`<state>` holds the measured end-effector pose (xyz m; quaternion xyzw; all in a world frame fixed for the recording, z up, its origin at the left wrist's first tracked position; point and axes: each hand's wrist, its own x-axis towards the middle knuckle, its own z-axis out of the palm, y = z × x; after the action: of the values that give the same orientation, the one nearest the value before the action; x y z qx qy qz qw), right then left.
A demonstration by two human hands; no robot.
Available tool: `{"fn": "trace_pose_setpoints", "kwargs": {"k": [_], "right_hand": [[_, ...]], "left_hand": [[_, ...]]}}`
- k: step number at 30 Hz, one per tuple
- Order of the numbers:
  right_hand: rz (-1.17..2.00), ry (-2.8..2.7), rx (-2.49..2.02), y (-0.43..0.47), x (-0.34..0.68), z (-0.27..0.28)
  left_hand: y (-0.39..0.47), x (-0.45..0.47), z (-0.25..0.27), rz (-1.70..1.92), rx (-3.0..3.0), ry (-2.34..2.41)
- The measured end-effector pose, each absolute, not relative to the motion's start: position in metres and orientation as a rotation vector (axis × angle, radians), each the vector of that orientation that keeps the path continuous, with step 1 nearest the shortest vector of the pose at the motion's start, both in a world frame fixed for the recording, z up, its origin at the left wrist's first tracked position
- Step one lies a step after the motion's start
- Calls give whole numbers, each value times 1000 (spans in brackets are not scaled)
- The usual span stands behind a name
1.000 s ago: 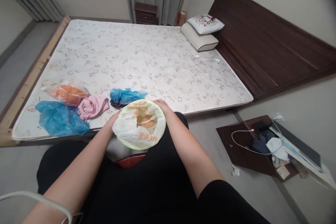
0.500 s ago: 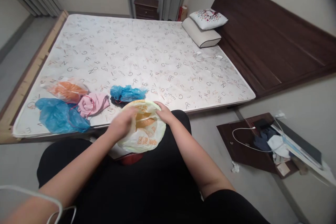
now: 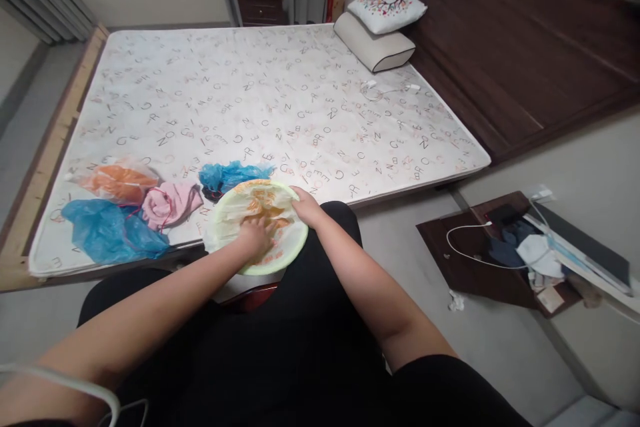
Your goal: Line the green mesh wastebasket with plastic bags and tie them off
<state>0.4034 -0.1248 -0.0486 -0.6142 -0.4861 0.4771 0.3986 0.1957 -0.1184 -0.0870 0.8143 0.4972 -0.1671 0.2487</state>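
Between my knees is a round bin with a pale green rim, lined with a whitish plastic bag that carries orange print. My left hand reaches into the mouth of the bin, its fingers spread against the bag. On the far right side of the rim, my right hand grips the edge with the bag; its fingertips are partly hidden. Just beyond the bin, a crumpled blue plastic bag lies on the mattress over something black.
The lettered mattress spans the view ahead. Near its left front corner lie a blue bag, an orange-filled bag and a rolled pink cloth. Pillows sit by the headboard. A cluttered brown cabinet stands right.
My left hand has moved from the left edge of the bin into its mouth. The green rim shows more plainly now. My right hand keeps its hold, and the view has shifted slightly.
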Motion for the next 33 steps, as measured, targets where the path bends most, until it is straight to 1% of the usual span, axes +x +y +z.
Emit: {"fn": "trace_pose_setpoints", "kwargs": {"k": [3, 9, 17, 22, 26, 30, 33], "right_hand": [[1351, -1213, -1477, -127, 400, -47], [1393, -1287, -1402, -130, 400, -36], [1431, -1158, -1433, -120, 405, -42], [1453, -1154, -1421, -114, 405, -41], [1553, -1116, -1405, -114, 401, -41], [1513, -1143, -1399, -115, 399, -43], [1513, -1154, -1385, -115, 401, -42]], "left_hand": [[-116, 193, -107, -580, 2173, 1434], [-117, 186, -134, -644, 2149, 1427], [-122, 215, -129, -698, 2099, 1538], [-139, 240, -125, -537, 2050, 1673], [-138, 241, -141, -668, 1918, 1687], [-132, 237, -161, -761, 1845, 1677], [-131, 241, -164, -808, 1812, 1661]]}}
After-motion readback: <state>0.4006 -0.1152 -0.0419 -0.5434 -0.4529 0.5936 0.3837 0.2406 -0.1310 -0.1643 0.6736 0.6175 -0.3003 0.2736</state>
